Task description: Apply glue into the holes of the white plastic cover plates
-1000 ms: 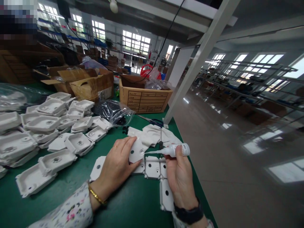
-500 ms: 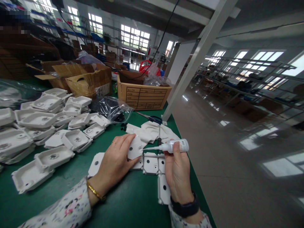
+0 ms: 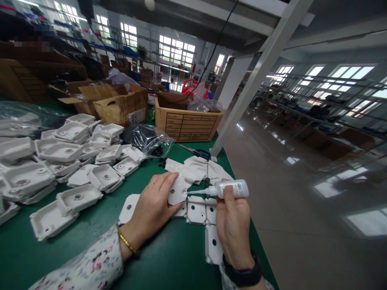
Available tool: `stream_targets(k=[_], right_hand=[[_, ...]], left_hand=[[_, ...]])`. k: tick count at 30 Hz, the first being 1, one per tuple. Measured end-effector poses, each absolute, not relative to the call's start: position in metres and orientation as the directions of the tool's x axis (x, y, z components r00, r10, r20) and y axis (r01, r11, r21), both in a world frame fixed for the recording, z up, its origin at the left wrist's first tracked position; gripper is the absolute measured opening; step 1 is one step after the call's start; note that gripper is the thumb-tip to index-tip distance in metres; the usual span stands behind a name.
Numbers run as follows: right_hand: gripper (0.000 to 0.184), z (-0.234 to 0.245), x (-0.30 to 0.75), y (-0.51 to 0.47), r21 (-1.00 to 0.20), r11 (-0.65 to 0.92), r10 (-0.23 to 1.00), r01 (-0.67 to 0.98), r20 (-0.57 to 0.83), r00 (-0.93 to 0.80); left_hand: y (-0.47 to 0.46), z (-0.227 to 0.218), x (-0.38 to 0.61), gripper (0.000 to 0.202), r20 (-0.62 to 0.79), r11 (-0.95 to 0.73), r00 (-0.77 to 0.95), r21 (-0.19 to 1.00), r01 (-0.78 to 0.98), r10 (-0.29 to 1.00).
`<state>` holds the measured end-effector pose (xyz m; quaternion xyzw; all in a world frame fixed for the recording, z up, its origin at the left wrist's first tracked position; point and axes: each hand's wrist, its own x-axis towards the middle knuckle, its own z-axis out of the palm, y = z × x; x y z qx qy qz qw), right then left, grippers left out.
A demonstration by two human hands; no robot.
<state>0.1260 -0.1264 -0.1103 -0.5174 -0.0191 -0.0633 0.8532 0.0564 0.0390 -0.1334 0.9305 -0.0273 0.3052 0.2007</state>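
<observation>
Between the fingers and thumb of my left hand [image 3: 154,201] is a white plastic housing [image 3: 177,190], tilted up with its flat, holed side showing. My right hand [image 3: 234,221] is closed around a clear glue bottle [image 3: 231,189] lying nearly level. The bottle's thin nozzle [image 3: 196,191] points left, its tip at the small corner hole of the held housing; whether they touch I cannot tell. Under and beside my hands, more white housings [image 3: 196,209] lie in a row on the green table, one of them [image 3: 213,243] nearer to me.
Many white housings [image 3: 78,197] are heaped at the left. Behind lie a plastic bag [image 3: 148,139] of black parts, a white cloth [image 3: 193,169], scissors [image 3: 201,153] and a screwdriver [image 3: 207,182]. Cardboard boxes [image 3: 187,123] line the back. A metal post [image 3: 244,88] stands at the table's right edge.
The whole view has shifted, so everything sits slightly farther right. Both hands keep their holds, and the nozzle tip stays at the housing's corner.
</observation>
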Motion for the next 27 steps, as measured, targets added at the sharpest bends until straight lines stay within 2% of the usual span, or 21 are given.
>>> stream_targets(k=[6, 10, 15, 27], right_hand=[[0.036, -0.111, 0.123, -0.131, -0.89, 0.433, -0.055, 0.142, 0.132, 0.99], [0.038, -0.115, 0.123, -0.135, -0.917, 0.348, -0.057, 0.196, 0.188, 0.981], [0.031, -0.115, 0.119, -0.14, -0.925, 0.283, -0.025, 0.251, 0.255, 0.967], [0.028, -0.112, 0.113, -0.142, -0.916, 0.226, -0.004, 0.332, 0.34, 0.94]], left_hand=[[0.038, -0.133, 0.055, 0.065, 0.568, -0.913, 0.821, 0.365, -0.184, 0.061], [0.037, -0.133, 0.056, 0.063, 0.573, -0.911, 0.818, 0.361, -0.198, 0.049], [0.036, -0.133, 0.056, 0.063, 0.564, -0.919, 0.825, 0.343, -0.195, 0.035], [0.036, -0.133, 0.056, 0.065, 0.55, -0.922, 0.835, 0.322, -0.217, -0.005]])
